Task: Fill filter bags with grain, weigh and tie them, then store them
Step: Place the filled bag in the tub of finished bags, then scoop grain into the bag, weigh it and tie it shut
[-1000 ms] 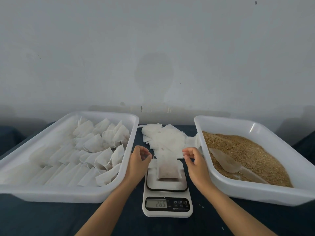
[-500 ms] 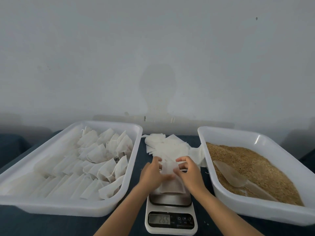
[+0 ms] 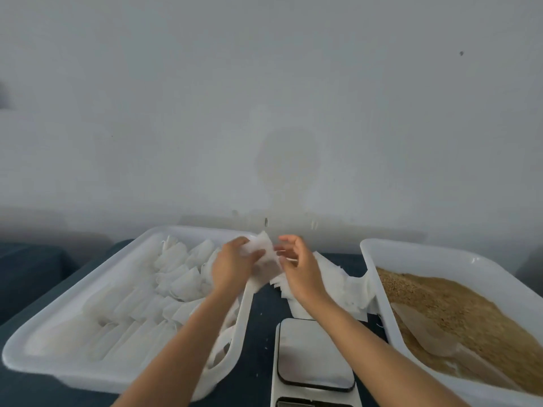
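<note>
Left hand: (image 3: pixel 232 267) raised, fingers curled round the left edge of the white paper filter bag (image 3: pixel 266 259)
Bag: held up above the far gap between the white plastic trays (image 3: pixel 123 262), long axis tilted, top corner pointing far
Right hand: (image 3: pixel 298 267) beside bag's right edge, fingers half bent; hold on anything unclear

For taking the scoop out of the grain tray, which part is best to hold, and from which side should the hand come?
Probably the handle end of the scoop, toward the near rim of the grain tray. The bowl lies partly sunk in the grain, further from the person, so the right hand would best come from above and from the near side, pinching the handle where it lies free on top.
</note>
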Tool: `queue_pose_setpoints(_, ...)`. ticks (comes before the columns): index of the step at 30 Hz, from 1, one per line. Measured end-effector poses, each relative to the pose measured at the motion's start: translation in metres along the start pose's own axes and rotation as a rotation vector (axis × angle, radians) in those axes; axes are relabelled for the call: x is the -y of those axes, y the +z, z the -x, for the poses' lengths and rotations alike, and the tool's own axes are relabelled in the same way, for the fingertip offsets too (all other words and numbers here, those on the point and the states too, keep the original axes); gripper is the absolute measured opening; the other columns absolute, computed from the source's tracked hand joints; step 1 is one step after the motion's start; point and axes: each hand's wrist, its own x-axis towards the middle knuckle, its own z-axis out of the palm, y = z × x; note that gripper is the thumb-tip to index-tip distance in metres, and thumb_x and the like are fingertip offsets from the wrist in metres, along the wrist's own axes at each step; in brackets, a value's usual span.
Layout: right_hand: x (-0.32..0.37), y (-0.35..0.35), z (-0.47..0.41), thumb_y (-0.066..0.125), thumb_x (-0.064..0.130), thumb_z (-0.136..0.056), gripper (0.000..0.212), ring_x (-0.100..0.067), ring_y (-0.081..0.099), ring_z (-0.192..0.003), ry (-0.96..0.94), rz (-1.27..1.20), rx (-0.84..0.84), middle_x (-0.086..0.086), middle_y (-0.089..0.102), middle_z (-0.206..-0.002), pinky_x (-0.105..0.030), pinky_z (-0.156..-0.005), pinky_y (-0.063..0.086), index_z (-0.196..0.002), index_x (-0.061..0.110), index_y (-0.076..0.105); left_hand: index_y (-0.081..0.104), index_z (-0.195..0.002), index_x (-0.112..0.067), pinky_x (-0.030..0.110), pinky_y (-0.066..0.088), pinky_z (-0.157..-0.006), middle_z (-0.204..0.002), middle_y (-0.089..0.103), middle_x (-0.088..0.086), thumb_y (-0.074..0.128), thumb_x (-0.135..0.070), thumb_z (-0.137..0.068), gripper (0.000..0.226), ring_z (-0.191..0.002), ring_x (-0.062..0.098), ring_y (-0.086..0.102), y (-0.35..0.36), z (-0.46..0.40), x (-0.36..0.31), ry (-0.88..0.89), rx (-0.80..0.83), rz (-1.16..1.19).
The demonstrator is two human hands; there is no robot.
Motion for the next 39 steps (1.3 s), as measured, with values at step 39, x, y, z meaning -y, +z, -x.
queue_pose_setpoints(39,-0.096,-0.040,-0.019,0.046,0.012,-0.090,0.034,-0.026,0.042,-0.116,0.398,0.915,0.173,-0.006,0.043,-0.127,-0.033,-0.094,0.038,-0.124,0.015,0.041,0.040,-0.124,-0.008,0.034,0.040,-0.092,-0.127,0.046,0.012,0.060,-0.019,-0.085,0.046,-0.117,0.030,0.042,-0.006,-0.048,0.059,0.020,0.059,-0.517)
